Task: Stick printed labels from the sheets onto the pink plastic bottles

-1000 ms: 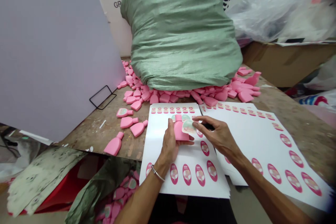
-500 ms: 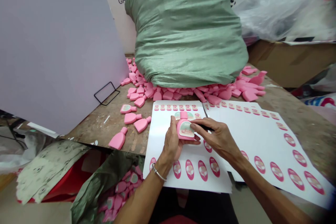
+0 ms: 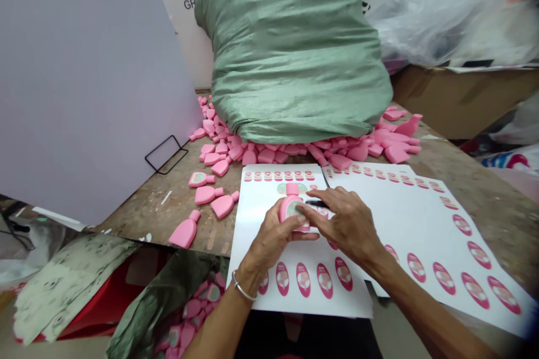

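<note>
My left hand (image 3: 269,233) is closed around a small pink bottle (image 3: 291,188), held upright above a sheet of stickers (image 3: 273,303). A pale green label (image 3: 290,210) lies on the bottle's front. The thumb of my right hand (image 3: 347,227) presses on that label. Between the fingers of the same hand is a thin black tool (image 3: 316,203), partly hidden, its kind unclear. Oval pink stickers run along the sheet's lower edge and small ones along its top. A second sticker sheet (image 3: 421,213) lies to the right.
Several loose pink bottles (image 3: 206,195) lie left of the sheets. More are heaped under a big green sack (image 3: 295,67). A black wire stand (image 3: 166,154) stands by a pale panel (image 3: 92,78). Below the table edge, an open green bag (image 3: 143,303) holds labelled bottles.
My right thumb has moved down and left across the label, covering more of it. My left thumb has come down from the bottle's side toward its lower front. The view has shifted slightly.
</note>
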A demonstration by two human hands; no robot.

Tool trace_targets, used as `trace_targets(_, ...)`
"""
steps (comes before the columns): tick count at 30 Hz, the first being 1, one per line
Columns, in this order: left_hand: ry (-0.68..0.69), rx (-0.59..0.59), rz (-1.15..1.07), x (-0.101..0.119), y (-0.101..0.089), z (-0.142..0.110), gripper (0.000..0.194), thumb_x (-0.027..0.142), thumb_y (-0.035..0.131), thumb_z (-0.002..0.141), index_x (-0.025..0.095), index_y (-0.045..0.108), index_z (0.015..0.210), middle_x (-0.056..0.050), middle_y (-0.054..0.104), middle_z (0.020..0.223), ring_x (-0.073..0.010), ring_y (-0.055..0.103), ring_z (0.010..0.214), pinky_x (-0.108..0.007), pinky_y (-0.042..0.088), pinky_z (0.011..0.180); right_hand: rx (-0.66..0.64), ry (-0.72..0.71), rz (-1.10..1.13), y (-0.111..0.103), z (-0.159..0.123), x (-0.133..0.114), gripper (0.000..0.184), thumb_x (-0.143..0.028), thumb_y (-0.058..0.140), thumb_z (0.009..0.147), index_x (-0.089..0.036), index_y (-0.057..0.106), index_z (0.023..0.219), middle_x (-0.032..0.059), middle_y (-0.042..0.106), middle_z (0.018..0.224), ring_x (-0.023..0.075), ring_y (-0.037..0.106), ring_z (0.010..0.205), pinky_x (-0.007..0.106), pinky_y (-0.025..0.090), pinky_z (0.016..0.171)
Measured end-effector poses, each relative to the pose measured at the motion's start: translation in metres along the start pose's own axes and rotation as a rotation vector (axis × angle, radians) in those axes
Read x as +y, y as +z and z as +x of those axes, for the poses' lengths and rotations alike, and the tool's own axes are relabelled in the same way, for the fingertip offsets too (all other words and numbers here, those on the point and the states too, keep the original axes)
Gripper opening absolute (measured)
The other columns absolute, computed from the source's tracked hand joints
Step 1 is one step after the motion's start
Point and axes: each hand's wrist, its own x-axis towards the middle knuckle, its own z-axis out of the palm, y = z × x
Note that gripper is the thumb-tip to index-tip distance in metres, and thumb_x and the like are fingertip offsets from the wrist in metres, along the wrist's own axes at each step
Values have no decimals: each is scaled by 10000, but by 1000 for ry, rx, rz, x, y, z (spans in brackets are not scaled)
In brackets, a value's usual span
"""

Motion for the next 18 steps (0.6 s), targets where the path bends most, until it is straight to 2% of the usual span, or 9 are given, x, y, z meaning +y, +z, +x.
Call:
trace_targets(3,-79,-6,-6,0,1,-3,415,276,731,719,116,583,1071,-97,652,952,-220,678,844,-331,581,728,-11,87,44,0,4,0,528,-568,687,712,-170,671,1059,128,698,970,278,627,890,407,469,799)
trace_targets(6,-135,-64,27,3,3,-12,391,273,710,734,134,578,1076,-104,655,982,-233,684,856,-342,575,730,-204,162,314,6,7,6,614,-544,695,703,-202,586,1200,100,651,1161,243,629,1002,360,513,828)
trace_targets(8,-138,-66,96,8,-2,-21,377,303,673,763,147,574,1091,-121,663,1033,-241,685,864,-357,571,737,-270,236,377,13,13,25,607,-548,673,721,-216,565,1218,85,647,1178,228,634,1017,347,522,829)
trace_targets(10,-94,70,252,14,-19,-29,364,365,643,779,152,579,1067,-130,679,1047,-241,691,840,-360,563,751,-230,304,286,20,23,58,587,-568,644,741,-202,572,1195,93,659,1152,234,639,1010,354,518,825)
trace_targets(12,0,341,491,20,-46,-34,388,435,654,751,164,582,1019,-122,698,1025,-244,698,792,-362,557,755,-140,390,56,25,38,99,551,-577,603,766,-180,592,1147,113,677,1098,252,645,982,370,509,803)
trace_targets(14,66,606,729,28,-77,-35,436,467,666,717,189,568,1040,-102,713,992,-264,695,787,-374,556,737,-103,484,-126,30,57,138,590,-582,619,737,-139,595,1127,153,692,1008,293,655,914,387,502,709)
trace_targets(16,58,754,945,35,-105,-32,416,466,606,760,211,560,1087,-82,719,936,-284,688,829,-384,548,739,-109,531,-190,34,74,167,594,-568,682,661,-114,624,1039,168,696,882,314,657,820,371,479,613)
trace_targets(18,5,799,1157,43,-125,-28,383,438,537,804,203,566,1105,-97,711,918,-313,673,881,-415,533,767,-126,556,-211,37,84,180,536,-547,717,613,-119,646,928,151,685,776,303,651,744,348,453,564)
